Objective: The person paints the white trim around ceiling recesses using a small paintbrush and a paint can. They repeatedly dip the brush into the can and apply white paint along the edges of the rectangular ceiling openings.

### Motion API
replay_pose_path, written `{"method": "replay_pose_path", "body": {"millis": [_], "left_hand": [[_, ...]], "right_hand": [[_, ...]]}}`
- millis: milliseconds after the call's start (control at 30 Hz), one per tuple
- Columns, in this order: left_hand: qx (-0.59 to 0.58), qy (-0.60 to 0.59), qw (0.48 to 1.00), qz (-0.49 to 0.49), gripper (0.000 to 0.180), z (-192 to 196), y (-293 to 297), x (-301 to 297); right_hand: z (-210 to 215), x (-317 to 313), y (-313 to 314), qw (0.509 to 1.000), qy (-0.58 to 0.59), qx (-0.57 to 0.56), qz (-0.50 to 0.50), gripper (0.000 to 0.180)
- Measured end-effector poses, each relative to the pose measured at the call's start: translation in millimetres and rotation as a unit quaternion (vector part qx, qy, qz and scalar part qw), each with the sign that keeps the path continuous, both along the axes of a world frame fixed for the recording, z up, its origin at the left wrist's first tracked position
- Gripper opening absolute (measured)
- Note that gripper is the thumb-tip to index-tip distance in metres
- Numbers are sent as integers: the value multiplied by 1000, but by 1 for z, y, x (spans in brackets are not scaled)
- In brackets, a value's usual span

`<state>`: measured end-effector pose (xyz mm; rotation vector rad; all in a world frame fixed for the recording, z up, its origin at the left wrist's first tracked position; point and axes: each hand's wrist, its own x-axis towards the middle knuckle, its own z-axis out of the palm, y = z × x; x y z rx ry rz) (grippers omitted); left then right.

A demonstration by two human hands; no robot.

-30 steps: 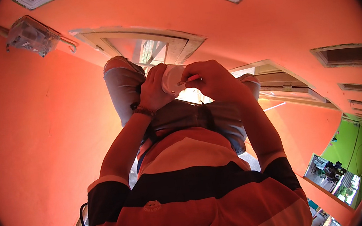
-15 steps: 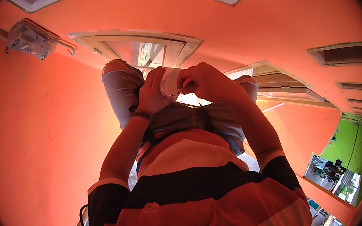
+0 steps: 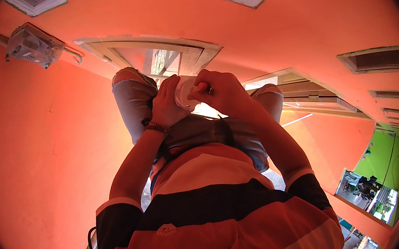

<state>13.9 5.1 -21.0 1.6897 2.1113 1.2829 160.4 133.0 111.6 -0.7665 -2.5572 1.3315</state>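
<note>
My left hand (image 3: 165, 106), with a beaded band at the wrist, and my right hand (image 3: 223, 92) meet in front of my chest over my lap. Between them sits a small white round container (image 3: 183, 93); the left hand wraps its side and the right hand's fingers close over its other side and top. Most of the container is hidden by the fingers. Under the hands are my knees in grey cut-off jeans (image 3: 133, 102). My orange and black striped shirt (image 3: 209, 207) fills the lower middle of the view.
Orange walls surround everything. A white-framed window (image 3: 162, 60) lies just beyond my knees, and a grey box (image 3: 28, 45) hangs on the wall at upper left. A green room (image 3: 392, 171) shows at lower right. A black cable (image 3: 92, 245) runs by my left sleeve.
Both hands stay closed on the white container; the right hand's fingers have shifted slightly over its top. The view has tilted a little.
</note>
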Motion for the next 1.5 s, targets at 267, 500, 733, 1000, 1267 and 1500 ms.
{"method": "replay_pose_path", "body": {"millis": [267, 500, 733, 1000, 1267, 1500], "left_hand": [[-19, 1, 1000, -8, 91, -4, -2, -2], [-10, -15, 1000, 0, 84, 1, 0, -1], [-6, -25, 1000, 4, 82, 2, -1, 1], [4, -6, 1000, -5, 84, 2, 1, 1], [-23, -15, 1000, 3, 90, -7, 0, -1], [3, 3, 1000, -1, 89, -1, 0, 0]], "right_hand": [[-2, 2, 3, 998, 16, 55, 39, 28], [-3, -6, -4, 998, 33, 48, 15, 29], [1, -8, 0, 999, 28, 28, -5, 28], [6, -5, 8, 999, -17, 38, 11, 26], [6, -4, 11, 997, -38, -16, 64, 17], [15, -3, 15, 998, -36, -20, 51, 17]]}}
